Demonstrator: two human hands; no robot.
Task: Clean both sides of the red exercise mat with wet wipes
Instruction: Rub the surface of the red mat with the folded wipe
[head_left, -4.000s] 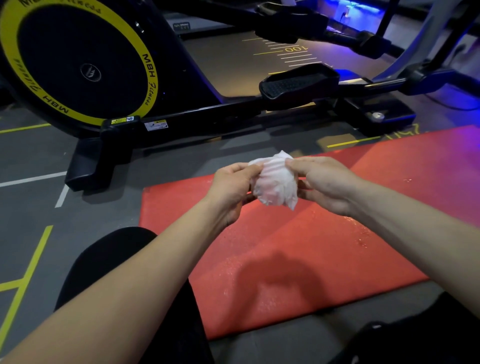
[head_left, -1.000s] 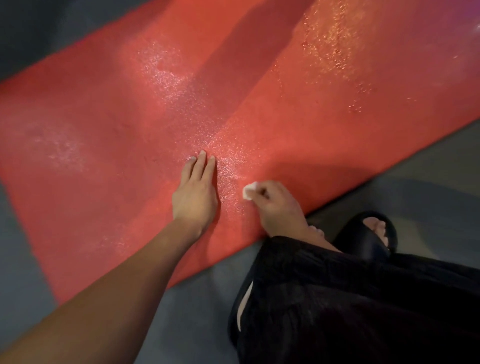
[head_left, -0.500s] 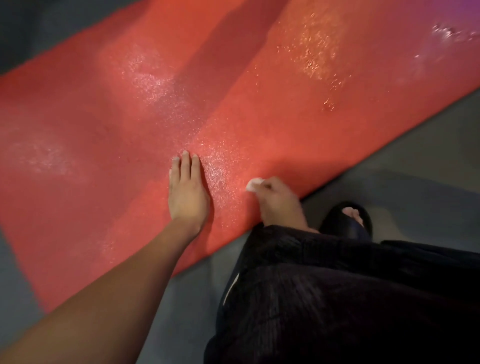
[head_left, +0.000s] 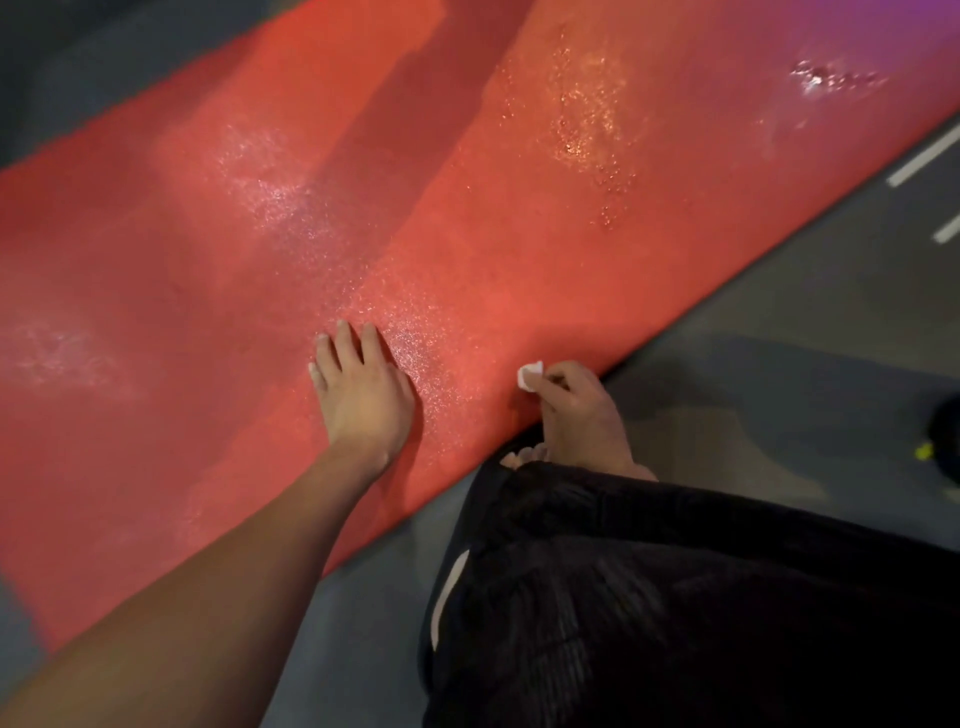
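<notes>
the left hand (head_left: 358, 395) lay flat, fingers straight, probably pinning the red mat (head_left: 467, 218) on the floor while the right hand (head_left: 582, 410) pinched a balled wet wipe (head_left: 530, 375) at its near edge.

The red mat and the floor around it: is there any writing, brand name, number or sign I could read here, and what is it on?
None can be read.
The red mat shows only wet shine, no print.
The grey floor carries white painted lines, no letters or numbers.
The white wipe in the right hand is blank.
The black trousers show a pale stripe, no logo.
</notes>
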